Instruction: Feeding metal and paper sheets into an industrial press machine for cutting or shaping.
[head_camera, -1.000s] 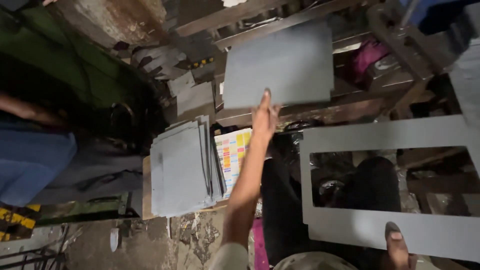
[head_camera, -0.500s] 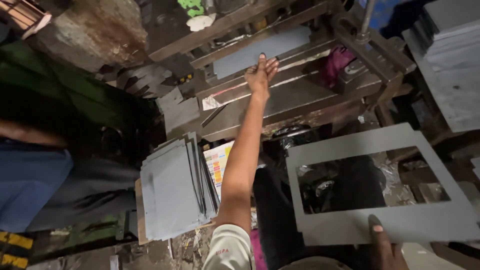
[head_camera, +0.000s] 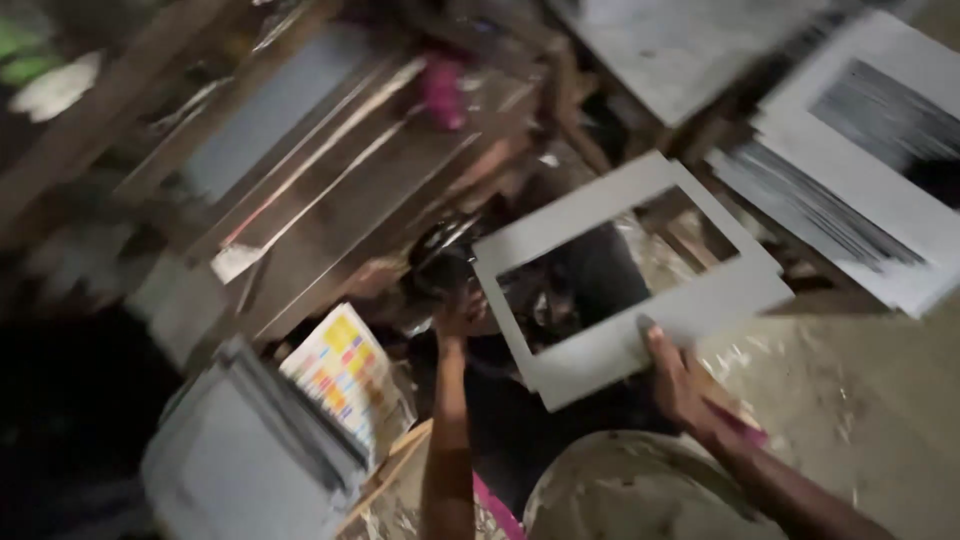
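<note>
My right hand (head_camera: 685, 385) grips the lower edge of a grey cardboard frame (head_camera: 610, 350) with a big rectangular cut-out, held tilted above the dark gap in front of me. My left hand (head_camera: 455, 315) is stretched forward at the frame's left side, close to its edge. The picture is blurred, so I cannot make out the fingers or whether they touch the frame. A flat grey sheet (head_camera: 270, 110) lies in the wooden press-like machine (head_camera: 380, 200) at the upper left.
A stack of grey sheets (head_camera: 230, 460) stands at the lower left with a colourful printed sheet (head_camera: 345, 375) beside it. More grey cut-out frames (head_camera: 870, 210) are piled at the right. A pale round surface (head_camera: 630, 490) is below my hands.
My left hand has let go of the grey sheet in the machine and pulled back toward the frame. The view has swung right, and the frame has risen and tilted.
</note>
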